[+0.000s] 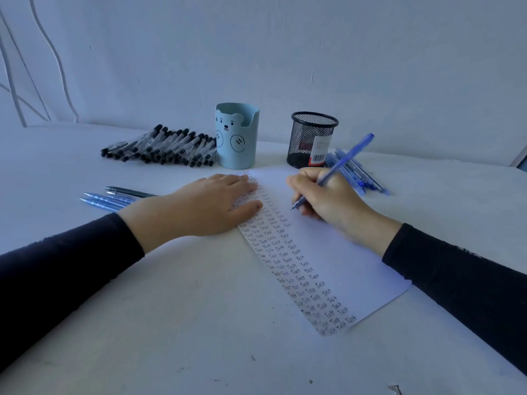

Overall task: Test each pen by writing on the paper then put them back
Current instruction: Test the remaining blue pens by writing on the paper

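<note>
1. Left hand (211,203): flat, palm down, fingers straight and close together, pressing the upper left of the paper (328,252), which lies on the table (171,323) with columns of "Test" down its left side.
2. Right hand (328,201): fingers curled round a blue pen (342,163), tip at the paper, barrel slanting up to the right.
3. Bear-faced cup (236,138) and mesh cup (312,138): upright beyond the paper; contents cannot be told.
4. Loose pens: black-capped pile (162,149) left of the bear-faced cup; blue pile (359,172) right of the mesh cup; a few pens (114,196) beside the left wrist.
</note>
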Demonstrator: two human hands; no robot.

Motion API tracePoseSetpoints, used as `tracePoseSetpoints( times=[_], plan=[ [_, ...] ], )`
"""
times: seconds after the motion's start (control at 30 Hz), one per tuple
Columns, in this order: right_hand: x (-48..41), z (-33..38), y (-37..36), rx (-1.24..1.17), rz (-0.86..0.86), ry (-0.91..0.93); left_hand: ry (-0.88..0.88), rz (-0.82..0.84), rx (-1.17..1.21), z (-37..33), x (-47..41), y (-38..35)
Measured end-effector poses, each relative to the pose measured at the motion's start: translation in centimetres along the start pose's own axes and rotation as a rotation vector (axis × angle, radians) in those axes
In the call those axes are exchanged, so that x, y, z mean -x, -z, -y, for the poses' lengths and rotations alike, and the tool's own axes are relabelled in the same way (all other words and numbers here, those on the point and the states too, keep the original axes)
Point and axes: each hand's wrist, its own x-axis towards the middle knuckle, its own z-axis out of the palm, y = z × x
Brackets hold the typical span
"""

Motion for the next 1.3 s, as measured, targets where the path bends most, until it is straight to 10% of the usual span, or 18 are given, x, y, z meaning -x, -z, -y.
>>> tracePoseSetpoints(
  times=[0.67, 1.3],
  plan=[
    [-1.1, 2.2, 2.8, -0.953, 0.193, -0.210, -0.002, 0.008, 0.001, 0.2, 0.0, 0.0],
    [-3.2, 2.8, 9.2, -0.880, -0.075, 0.000, -0.021, -0.018, 0.013, 0.9, -0.2, -0.5]
  ],
)
